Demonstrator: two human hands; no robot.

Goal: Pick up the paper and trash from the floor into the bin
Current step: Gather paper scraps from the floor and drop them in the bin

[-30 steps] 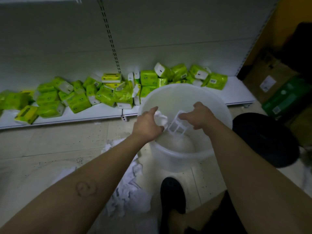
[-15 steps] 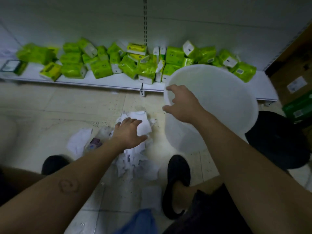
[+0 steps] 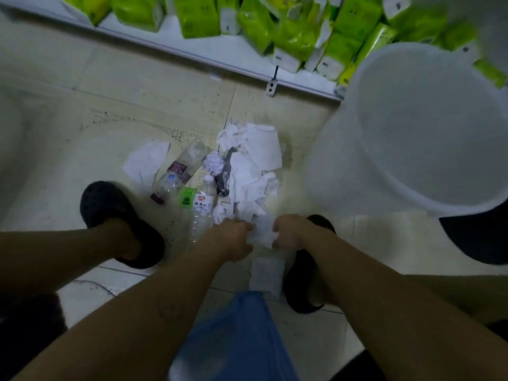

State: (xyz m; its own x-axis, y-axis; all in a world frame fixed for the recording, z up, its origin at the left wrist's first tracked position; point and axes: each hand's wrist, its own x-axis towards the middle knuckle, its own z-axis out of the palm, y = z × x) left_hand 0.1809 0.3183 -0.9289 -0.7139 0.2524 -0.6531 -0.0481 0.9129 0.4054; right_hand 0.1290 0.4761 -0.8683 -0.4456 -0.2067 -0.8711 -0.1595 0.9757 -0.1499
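Litter lies heaped on the tiled floor [image 3: 68, 138], and the pile of crumpled white paper [image 3: 251, 171] serves as the landmark for the rest. Left of that pile lies a flat sheet of paper [image 3: 147, 160], then a clear bottle with a purple label [image 3: 180, 170] on its side, with a small green wrapper [image 3: 187, 198] and a second clear bottle [image 3: 202, 213] just beside the pile's near-left edge. At the pile's near edge the left hand [image 3: 233, 237] and the right hand [image 3: 291, 231] sit close together, both closed on one wad of white tissue [image 3: 265, 232] between them; how firmly the fingers pinch it cannot be told from here. Nearer the person than the pile lies a folded white napkin [image 3: 266, 273], between two dark clogs. Right of the pile stands the white bucket [image 3: 357, 149], serving as the bin, mouth open and seemingly almost empty.

The step appears to be gathering a handful. It would go best if both hands scoop under the loose tissue, press it into one bundle so no scraps trail, then carry it right, over the bucket's rim, before letting go. Bottles are likely easier taken singly afterwards.
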